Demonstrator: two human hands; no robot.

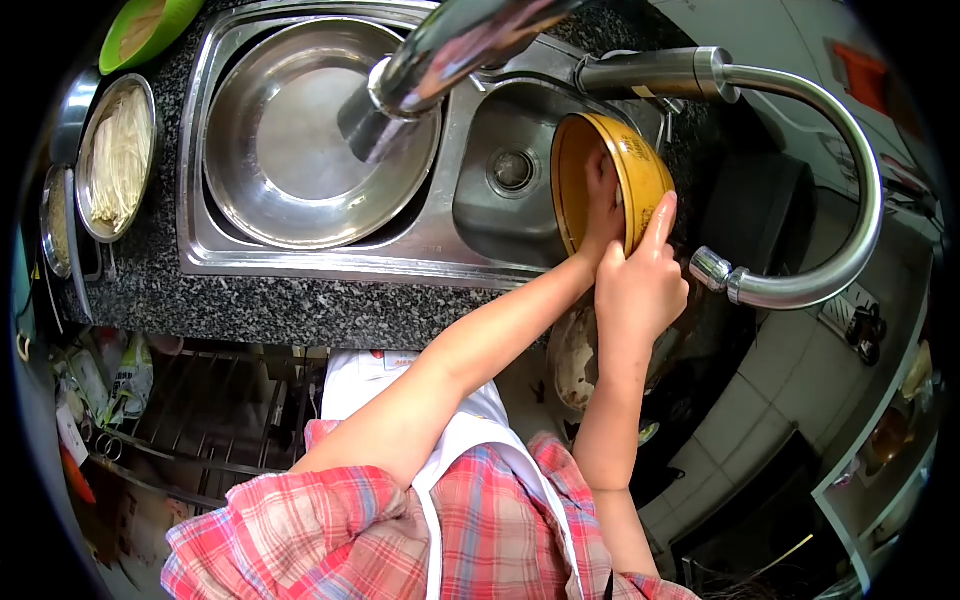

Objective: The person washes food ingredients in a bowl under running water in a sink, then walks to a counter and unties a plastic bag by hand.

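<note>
A yellow bowl [645,170] with dark markings is tipped on its side over the right end of the small sink basin [505,235], its brown inside facing left. My right hand [643,280] grips the bowl's lower rim and outer wall, index finger stretched along the outside. Reaching into the bowl, my left hand [603,200] has its fingers extended against the inner surface. The near rim hides part of that hand. A drain [511,172] shows at the bottom of the basin, left of the bowl.
A large steel basin [290,120] fills the left sink. A shiny faucet [410,85] hangs over it, and a curved spout [870,200] arches at right. Enoki mushrooms [118,160] lie in a steel bowl at left, near a green bowl [160,38]. Dark granite counter [300,310] borders the sink.
</note>
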